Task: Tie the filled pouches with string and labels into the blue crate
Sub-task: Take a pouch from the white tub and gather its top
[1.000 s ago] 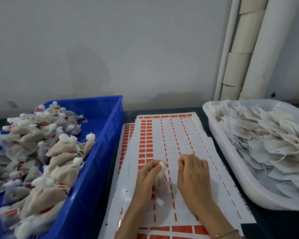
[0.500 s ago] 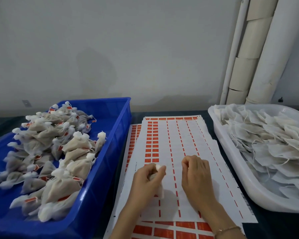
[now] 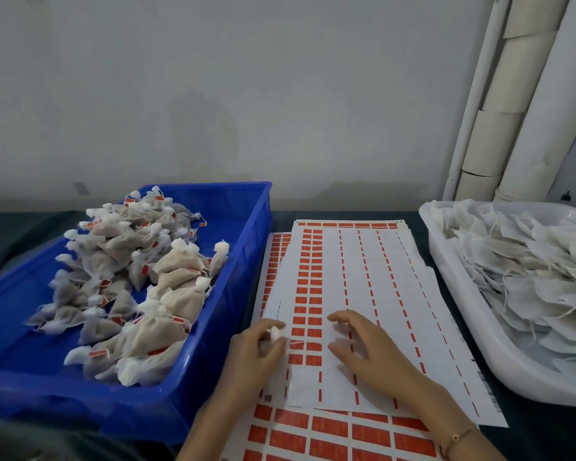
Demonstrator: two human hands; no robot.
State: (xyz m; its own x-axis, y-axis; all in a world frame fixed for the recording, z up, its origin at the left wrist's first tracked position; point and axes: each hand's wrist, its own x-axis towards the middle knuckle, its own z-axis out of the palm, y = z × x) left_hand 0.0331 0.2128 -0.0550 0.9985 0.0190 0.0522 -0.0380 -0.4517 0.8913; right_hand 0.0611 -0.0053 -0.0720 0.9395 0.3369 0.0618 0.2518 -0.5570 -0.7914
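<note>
The step in hand is judged to be the tying and labelling of one pouch (image 3: 275, 333), which is gripped at its gathered white neck by the curled fingers of the left hand (image 3: 260, 347), low over the label sheet (image 3: 363, 267) and just right of the blue crate (image 3: 243, 294). The right hand (image 3: 369, 347) is held beside it with fingers spread and thumb apart; nothing is seen to be gripped. A thin line, probably the string (image 3: 301, 341), is faintly seen between the hands. The neck should be kept pinched tight so that no filling is spilled while the string is drawn snug and a red label is peeled cleanly. The pouch appears small, soft and white, and is mostly hidden. Tied pouches (image 3: 140, 287) with red labels are heaped in the crate.
</note>
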